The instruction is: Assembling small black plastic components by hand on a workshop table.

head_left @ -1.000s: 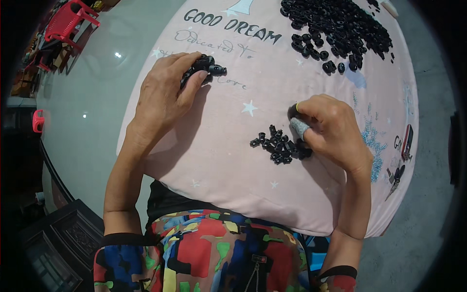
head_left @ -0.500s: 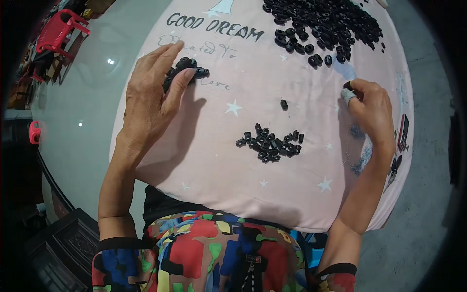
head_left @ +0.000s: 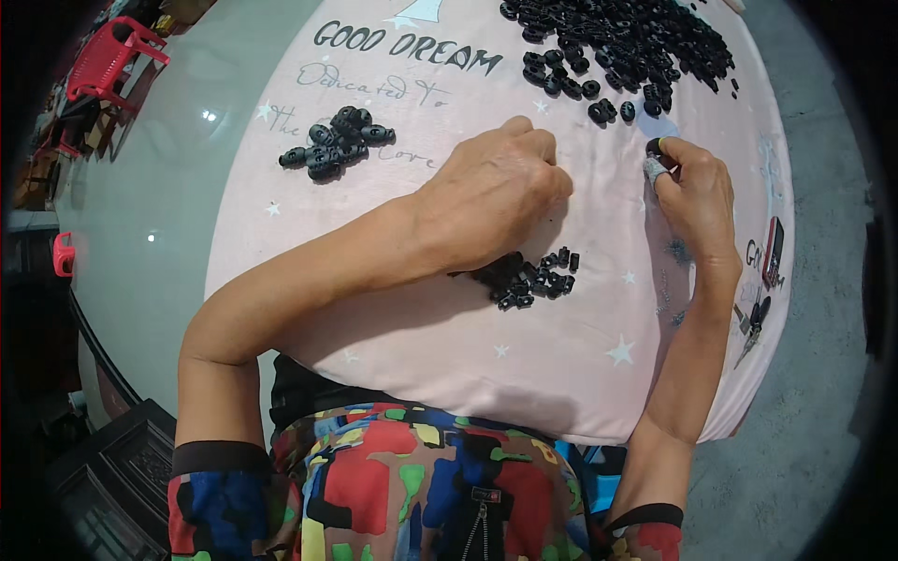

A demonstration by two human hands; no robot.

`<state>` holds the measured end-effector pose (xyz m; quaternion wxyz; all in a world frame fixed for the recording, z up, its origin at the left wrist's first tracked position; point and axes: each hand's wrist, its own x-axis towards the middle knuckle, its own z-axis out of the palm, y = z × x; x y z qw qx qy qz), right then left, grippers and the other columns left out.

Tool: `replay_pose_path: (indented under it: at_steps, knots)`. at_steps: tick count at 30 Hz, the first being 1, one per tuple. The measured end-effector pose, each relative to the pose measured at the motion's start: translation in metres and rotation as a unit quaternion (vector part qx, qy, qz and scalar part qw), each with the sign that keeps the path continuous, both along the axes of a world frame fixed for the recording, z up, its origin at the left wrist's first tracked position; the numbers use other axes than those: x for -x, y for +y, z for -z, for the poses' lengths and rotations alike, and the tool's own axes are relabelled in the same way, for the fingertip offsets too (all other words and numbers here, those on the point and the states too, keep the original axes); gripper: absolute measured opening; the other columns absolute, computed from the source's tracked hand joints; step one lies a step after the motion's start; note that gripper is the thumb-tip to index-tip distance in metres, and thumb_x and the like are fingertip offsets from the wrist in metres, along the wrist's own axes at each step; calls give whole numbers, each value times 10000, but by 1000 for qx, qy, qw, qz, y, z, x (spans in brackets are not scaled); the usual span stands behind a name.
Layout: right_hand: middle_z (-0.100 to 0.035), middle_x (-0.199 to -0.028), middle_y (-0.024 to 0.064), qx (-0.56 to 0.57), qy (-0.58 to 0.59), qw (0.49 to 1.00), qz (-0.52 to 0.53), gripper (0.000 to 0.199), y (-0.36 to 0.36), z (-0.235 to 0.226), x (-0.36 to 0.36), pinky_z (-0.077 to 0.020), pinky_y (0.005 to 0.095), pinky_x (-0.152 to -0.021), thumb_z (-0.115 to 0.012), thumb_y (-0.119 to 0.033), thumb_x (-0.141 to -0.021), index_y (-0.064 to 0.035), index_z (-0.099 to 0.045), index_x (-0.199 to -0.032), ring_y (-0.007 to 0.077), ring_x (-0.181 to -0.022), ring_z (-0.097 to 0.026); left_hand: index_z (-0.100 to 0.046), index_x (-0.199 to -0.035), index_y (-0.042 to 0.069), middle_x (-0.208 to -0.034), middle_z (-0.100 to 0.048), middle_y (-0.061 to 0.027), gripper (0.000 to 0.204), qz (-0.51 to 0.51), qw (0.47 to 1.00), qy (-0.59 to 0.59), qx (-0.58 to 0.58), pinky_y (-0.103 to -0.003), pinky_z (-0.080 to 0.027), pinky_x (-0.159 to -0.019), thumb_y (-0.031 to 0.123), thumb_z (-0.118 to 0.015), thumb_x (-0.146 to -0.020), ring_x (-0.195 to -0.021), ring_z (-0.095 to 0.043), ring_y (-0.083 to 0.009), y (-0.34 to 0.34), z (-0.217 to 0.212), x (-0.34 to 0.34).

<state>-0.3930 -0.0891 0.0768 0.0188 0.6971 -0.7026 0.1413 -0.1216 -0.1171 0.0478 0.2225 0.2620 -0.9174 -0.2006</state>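
Observation:
My left hand (head_left: 500, 192) reaches across the middle of the cloth with its fingers curled closed; whatever they hold is hidden beneath. It partly covers a small heap of black plastic plungers (head_left: 538, 280). My right hand (head_left: 697, 201), a finger wrapped in grey tape (head_left: 656, 169), pinches a rounded black cord lock body (head_left: 654, 147) at the right. A loose group of black cord locks (head_left: 337, 142) lies at the left, touched by neither hand. Small metal springs (head_left: 680, 251) lie scattered beside my right wrist, partly hidden by the forearm.
A big pile of black cord lock bodies (head_left: 617, 47) spreads over the far right of the pink cloth-covered table (head_left: 449, 346). Small snips (head_left: 754, 323) and a red-and-black object (head_left: 774, 251) lie near the right edge. A red plastic chair (head_left: 112, 61) stands far left.
My left hand has left the cord locks at the left and moved right to the middle, its fingers now curled. The right hand has shifted slightly left, still pinching the black body.

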Motion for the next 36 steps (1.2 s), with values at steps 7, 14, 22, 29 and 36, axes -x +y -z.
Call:
replay_pose_path:
  at_steps: [7, 14, 22, 29, 36]
  knots:
    - [-592, -659, 148, -137, -178, 974, -19, 173, 1, -11, -6, -463, 334, -599, -568, -39, -794, 62, -679, -877, 166, -585, -561, -753, -1003, 42, -929, -668, -140, 122, 9, 996, 26, -85, -407, -547, -790, 95, -712, -900, -918, -658, -324, -5, -2, -12]
    - [-628, -735, -11, -149, -311, 938, -44, 217, 5, -13, 8, -427, 256, -605, -568, -19, -829, 73, -723, -950, 59, -674, -512, -740, -1018, 11, -903, -689, -158, 131, -9, 994, 51, -95, -372, -556, -723, 73, -693, -913, -802, -694, -322, -16, -5, -12]
    - [-703, -912, -11, -195, -422, 877, -122, 221, 8, -20, -12, -498, 233, -710, -626, 20, -883, 43, -743, -1069, 47, -803, -594, -718, -1081, -38, -870, -736, -117, 187, -29, 950, 172, -260, -297, -560, -691, 102, -692, -960, -782, -697, -149, -10, -5, 16]
    - [-691, -857, -8, -171, -425, 880, -124, 139, 10, -23, -35, -487, 219, -699, -695, 8, -885, 29, -739, -1015, 46, -788, -592, -731, -1040, -6, -831, -717, -41, 204, -26, 836, 222, -501, -220, -517, -575, 187, -672, -1016, -675, -663, -75, -11, 2, 26]
    - [-689, -809, -12, -117, -382, 907, -130, 114, 9, -21, -37, -456, 208, -634, -716, 11, -869, 13, -736, -982, 27, -718, -560, -738, -1046, 18, -837, -707, -28, 230, -42, 840, 214, -497, -202, -477, -503, 235, -664, -1026, -638, -652, -59, -14, 2, 23]
